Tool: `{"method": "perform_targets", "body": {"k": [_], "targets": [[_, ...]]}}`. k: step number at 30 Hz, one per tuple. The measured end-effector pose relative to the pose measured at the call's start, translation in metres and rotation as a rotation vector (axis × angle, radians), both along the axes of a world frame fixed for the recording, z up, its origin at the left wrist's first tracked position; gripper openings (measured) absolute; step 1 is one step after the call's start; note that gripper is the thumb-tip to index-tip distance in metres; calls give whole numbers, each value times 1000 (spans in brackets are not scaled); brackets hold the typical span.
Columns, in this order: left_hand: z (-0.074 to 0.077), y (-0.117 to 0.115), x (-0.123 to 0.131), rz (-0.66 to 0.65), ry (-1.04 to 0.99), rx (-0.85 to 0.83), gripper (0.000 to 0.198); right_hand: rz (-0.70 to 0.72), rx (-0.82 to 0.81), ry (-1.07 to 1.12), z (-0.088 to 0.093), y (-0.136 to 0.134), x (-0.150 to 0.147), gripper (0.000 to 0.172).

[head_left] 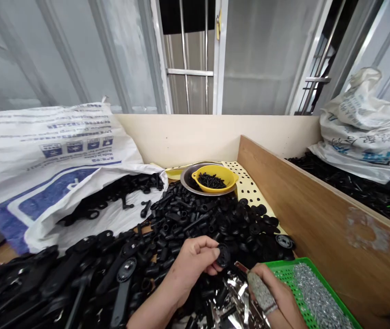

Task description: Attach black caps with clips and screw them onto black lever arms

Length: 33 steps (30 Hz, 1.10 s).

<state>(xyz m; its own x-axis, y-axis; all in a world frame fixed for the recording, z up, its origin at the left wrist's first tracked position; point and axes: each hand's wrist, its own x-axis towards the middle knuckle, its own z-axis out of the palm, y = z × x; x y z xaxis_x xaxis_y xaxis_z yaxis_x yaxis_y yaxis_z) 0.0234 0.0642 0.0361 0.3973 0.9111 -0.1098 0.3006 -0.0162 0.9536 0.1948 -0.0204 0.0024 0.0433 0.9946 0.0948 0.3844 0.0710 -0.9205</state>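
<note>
A black round cap (pixel 222 255) is pinched at the fingertips of the left hand (pixel 192 260), turned for fitting, while the right hand (pixel 273 292), at four o'clock, is curled narrow beside the green tray (pixel 284 267).

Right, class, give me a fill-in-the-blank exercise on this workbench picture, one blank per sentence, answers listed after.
1. The left hand pinches a round ______ plastic disc.
2. The yellow bowl of dark screws sits inside a ______ dish.
3. Beside the right hand, the ______ tray holds small silvery parts.
4. The white sack lies on its side, spilling black ______.

Missing words: black; metal; green; parts
</note>
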Motion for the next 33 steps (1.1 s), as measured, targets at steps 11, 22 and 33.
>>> {"method": "perform_targets", "body": {"k": [11, 22, 33], "targets": [[-9, -41, -10, 4, -401, -260, 34, 165, 41, -244, -5, -10, -5, 11], [-16, -74, -18, 17, -235, -139, 28, 208, 179, -252, 10, -27, -22, 14], [-8, -85, -28, 114, -681, -522, 58, 144, 796, -929, 4, -26, -12, 23]]}}
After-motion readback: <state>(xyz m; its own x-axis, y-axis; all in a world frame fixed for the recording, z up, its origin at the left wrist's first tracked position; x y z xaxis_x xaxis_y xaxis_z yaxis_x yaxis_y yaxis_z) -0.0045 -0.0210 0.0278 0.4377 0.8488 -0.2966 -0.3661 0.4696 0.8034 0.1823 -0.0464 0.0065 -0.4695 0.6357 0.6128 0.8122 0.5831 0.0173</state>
